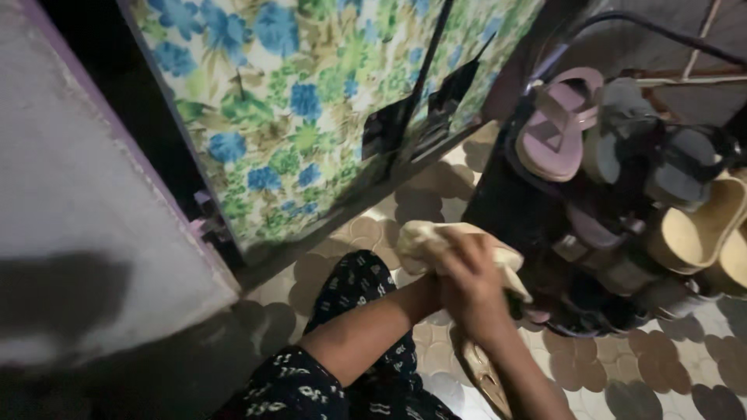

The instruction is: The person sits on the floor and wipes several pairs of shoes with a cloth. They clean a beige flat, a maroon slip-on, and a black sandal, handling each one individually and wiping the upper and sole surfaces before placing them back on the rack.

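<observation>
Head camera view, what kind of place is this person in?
Probably the entryway or a corner of a home. A shoe rack filled with sandals stands on a patterned tile floor, beside a door covered in blue-and-green floral sheet. The hands hold a pale cloth by the rack.

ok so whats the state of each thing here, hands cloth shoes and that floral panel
cloth: crumpled, gripped in both hands
right hand: closed on the cloth
left hand: mostly hidden behind the right, grip unclear
pink sandal: stored tilted on the rack
shoe rack: full
floral panel: upright
</observation>
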